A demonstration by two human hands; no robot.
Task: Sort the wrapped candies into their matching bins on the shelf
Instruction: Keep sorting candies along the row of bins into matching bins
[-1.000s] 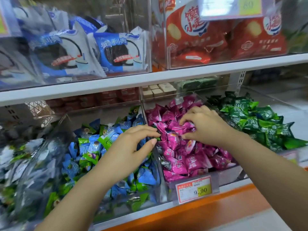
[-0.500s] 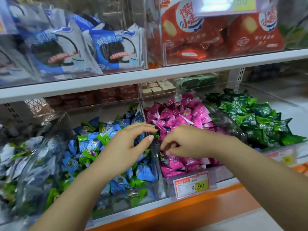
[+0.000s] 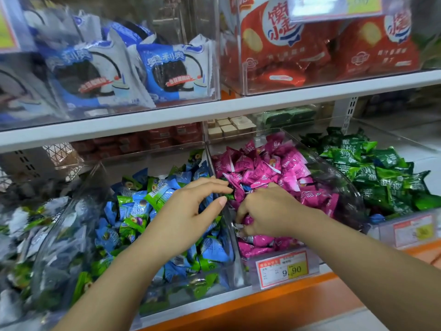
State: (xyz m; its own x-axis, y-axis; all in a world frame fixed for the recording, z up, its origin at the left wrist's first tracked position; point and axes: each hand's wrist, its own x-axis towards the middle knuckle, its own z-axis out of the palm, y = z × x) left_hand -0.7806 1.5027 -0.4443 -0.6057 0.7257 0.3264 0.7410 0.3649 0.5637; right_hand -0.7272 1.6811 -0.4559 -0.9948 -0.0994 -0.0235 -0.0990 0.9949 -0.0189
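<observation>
Clear bins on the lower shelf hold wrapped candies: blue and light-green ones (image 3: 133, 211), pink ones (image 3: 262, 168) and dark-green ones (image 3: 381, 173). My left hand (image 3: 188, 211) hovers over the blue bin at the divider to the pink bin. A small dark-green candy (image 3: 230, 196) sits pinched between its thumb and forefinger tips. My right hand (image 3: 269, 211) is dug into the front left of the pink bin. Its fingers are curled on a candy with a silvery-white wrapper edge (image 3: 239, 229). Most of that candy is hidden.
A bin of grey and white candies (image 3: 23, 230) stands at far left. A price tag reading 9.90 (image 3: 282, 268) hangs on the pink bin's front. The white upper shelf edge (image 3: 214, 111) runs close above, carrying boxes of blue biscuit packs (image 3: 167, 72) and red packs (image 3: 286, 44).
My right hand has drawn back from the middle of the pink heap to its front left corner, beside my left hand. The left hand has hardly moved.
</observation>
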